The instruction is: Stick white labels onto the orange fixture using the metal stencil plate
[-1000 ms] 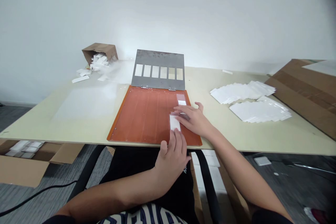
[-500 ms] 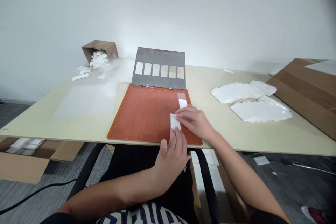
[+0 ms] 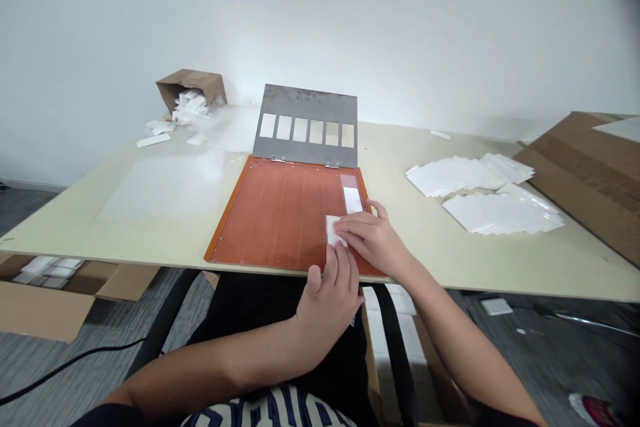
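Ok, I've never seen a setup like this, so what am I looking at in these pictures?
There's no machine: one head-worn camera looks forward and down at a person working bare-handed. On the pale yellowish table lies a flat orange board; behind it stands a hinged grey plate with six pale rectangles. The left hand and right hand touch a small white rectangular card on the board; whether it's pinched is hard to tell. Fanned white sheets lie farther right.

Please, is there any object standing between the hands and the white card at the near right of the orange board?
Nothing visible does. The left hand and right hand are both right at the white card on the orange board; what lies under them is hidden.
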`<state>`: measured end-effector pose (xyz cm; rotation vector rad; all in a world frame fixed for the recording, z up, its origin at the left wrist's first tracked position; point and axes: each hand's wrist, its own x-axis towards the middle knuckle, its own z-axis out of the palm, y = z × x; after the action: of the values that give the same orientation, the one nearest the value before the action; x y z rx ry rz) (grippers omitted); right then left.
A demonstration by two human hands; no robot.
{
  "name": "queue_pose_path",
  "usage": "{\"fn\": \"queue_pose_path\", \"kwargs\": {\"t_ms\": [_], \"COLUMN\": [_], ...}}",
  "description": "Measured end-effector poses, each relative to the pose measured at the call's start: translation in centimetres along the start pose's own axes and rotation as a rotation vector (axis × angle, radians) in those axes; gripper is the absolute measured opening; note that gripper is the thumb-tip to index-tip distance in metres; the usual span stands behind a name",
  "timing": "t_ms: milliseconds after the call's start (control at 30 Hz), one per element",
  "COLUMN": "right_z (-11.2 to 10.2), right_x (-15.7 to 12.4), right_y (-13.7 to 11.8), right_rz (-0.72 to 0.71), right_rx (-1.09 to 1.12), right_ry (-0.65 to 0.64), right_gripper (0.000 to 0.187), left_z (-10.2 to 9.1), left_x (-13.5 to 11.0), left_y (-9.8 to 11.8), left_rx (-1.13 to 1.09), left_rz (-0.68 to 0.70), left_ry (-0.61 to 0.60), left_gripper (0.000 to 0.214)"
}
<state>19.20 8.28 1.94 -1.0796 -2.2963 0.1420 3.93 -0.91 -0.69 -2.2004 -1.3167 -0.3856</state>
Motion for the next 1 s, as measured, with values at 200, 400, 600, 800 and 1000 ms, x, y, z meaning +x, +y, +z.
{"fn": "queue_pose_path", "kwargs": {"t_ms": [200,400,600,800,1000], "right_z": [0.13,-0.05,-0.12,-0.16,-0.16], "right_x": [-0.20,-0.34,-0.46,-0.45,-0.40], "right_y": [0.30,0.18,0.05,-0.05,-0.21], "right_rz": [-0.064,-0.061,-0.051,-0.055,-0.057], "right_rx": [-0.042,-0.062,-0.084,-0.112,-0.105], "right_ry": [0.037,0.017,0.006,-0.001,0.008], "right_gripper": [0.024,0.026,0.028,0.028,0.028], "left_z": [0.14,0.28,0.46,0.40,0.32], "left_x": [-0.05,-0.08,-0.13,-0.15,-0.07], "left_y": [0.11,0.19,0.26,0.16,0.12], "left_rx": [0.020,0.010,0.003,0.002,0.008], "left_rz": [-0.005,-0.010,-0.016,-0.008,-0.009], "left_ry": [0.011,0.023,0.039,0.031,0.025], "left_gripper": [0.050,0.049,0.051,0.051,0.053]}}
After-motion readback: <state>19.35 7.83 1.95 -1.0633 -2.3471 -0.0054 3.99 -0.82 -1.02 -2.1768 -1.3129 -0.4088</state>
